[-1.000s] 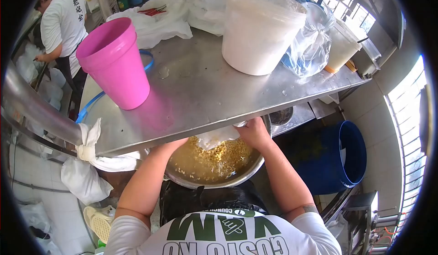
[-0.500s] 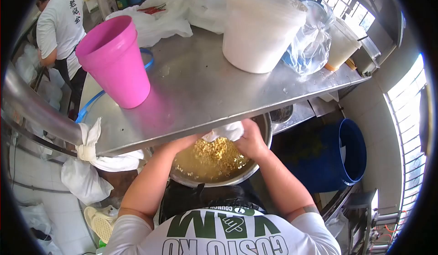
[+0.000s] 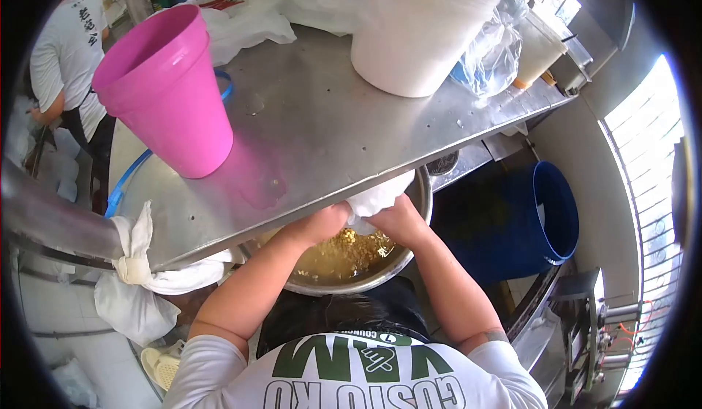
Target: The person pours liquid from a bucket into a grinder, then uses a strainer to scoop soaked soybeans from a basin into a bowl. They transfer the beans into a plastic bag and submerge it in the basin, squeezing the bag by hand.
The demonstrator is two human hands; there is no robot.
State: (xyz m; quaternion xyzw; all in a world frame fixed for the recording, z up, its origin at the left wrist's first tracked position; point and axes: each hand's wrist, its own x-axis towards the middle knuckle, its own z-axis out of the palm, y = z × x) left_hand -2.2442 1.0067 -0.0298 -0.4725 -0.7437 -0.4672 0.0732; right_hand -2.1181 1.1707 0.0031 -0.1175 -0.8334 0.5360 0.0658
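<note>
The left hand (image 3: 322, 226) and the right hand (image 3: 397, 222) are working close together just below the near edge of the steel table (image 3: 307, 138), both pinching the bunched lower part of a white bag (image 3: 376, 198); some fingertips are hiding behind it. The bag is hanging over a round metal basin (image 3: 365, 286), whose far side is partly disappearing under the table's near edge. Yellow kernels (image 3: 349, 238) are lying in cloudy water (image 3: 333, 261) inside the basin, directly below the hands. On the table, a pink bucket (image 3: 172, 102) is standing near the left edge, and a white bucket (image 3: 409, 36) is standing toward the right end, beside a clear plastic bag (image 3: 491, 57). A knotted white cloth (image 3: 134, 252) is hanging at the table's near left corner. A blue barrel (image 3: 486, 222) is sitting to the basin's right, and a co-worker (image 3: 69, 58) is standing beyond the left edge.
</note>
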